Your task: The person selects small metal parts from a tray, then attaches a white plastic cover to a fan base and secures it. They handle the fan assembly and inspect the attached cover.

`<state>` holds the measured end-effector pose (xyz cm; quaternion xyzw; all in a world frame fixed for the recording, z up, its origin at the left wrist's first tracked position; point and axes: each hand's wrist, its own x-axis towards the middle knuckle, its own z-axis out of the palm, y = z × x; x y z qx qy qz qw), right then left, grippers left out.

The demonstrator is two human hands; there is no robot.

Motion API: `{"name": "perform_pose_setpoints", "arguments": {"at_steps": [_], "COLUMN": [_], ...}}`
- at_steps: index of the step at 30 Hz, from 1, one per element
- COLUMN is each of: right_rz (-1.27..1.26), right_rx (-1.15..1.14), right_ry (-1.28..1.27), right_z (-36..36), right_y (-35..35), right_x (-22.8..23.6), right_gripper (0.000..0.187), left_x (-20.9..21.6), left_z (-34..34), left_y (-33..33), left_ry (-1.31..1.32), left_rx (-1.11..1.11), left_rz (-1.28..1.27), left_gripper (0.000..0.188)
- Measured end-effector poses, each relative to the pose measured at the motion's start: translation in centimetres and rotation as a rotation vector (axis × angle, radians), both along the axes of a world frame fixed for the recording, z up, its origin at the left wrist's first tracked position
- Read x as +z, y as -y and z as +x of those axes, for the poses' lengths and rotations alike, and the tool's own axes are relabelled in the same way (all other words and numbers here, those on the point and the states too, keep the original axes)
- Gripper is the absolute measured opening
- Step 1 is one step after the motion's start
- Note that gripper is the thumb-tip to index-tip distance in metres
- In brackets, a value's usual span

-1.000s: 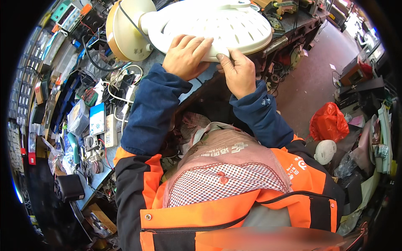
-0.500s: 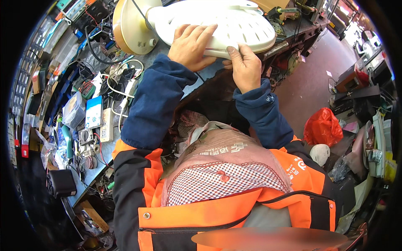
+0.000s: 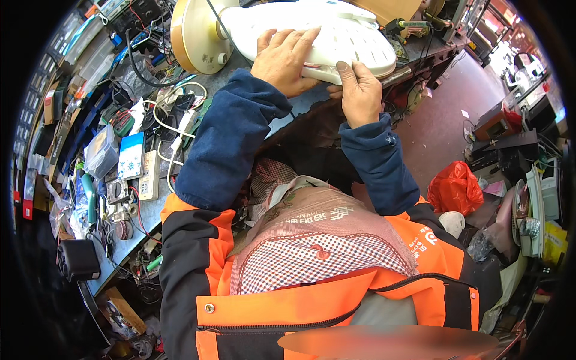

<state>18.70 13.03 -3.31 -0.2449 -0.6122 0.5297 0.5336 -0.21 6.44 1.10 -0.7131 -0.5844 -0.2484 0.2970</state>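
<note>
A white plastic appliance [image 3: 354, 42] with a slotted housing lies on its side at the bench's front edge. A short neck joins it to a round cream base [image 3: 201, 36]. My left hand [image 3: 285, 60] rests on the housing's near side, its fingers spread over the shell. At the housing's near rim, my right hand [image 3: 361, 93] pinches the edge, thumb on top and fingers curled beneath. Between the two hands a narrow seam shows along the rim. What the right fingertips touch underneath is hidden.
Cables, a clear plastic box [image 3: 101, 150], a blue-and-white box [image 3: 131, 155] and a multimeter [image 3: 117, 192] crowd the bench at left. A dark cord [image 3: 219, 24] crosses the appliance's neck. On the floor at right sit a red plastic bag [image 3: 455, 187] and stacked parts.
The appliance and both hands sit slightly further right in the picture, while the left-hand clutter has shifted a little left. The seam at the rim between my hands looks slightly wider.
</note>
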Motion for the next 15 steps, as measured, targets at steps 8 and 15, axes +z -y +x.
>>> {"name": "perform_pose_setpoints", "arguments": {"at_steps": [8, 15], "right_rz": [-0.021, -0.002], "right_rx": [-0.055, -0.032], "right_ry": [0.004, -0.023], "right_z": [-0.33, -0.36], "right_y": [-0.15, -0.04], "right_x": [0.08, 0.28], "right_gripper": [0.043, 0.049], "left_x": [0.28, 0.67], "left_z": [0.13, -0.29], "left_y": [0.11, 0.46], "left_ry": [0.026, 0.059], "left_rx": [0.001, -0.072], "left_rz": [-0.013, 0.017], "left_gripper": [0.109, 0.110]}}
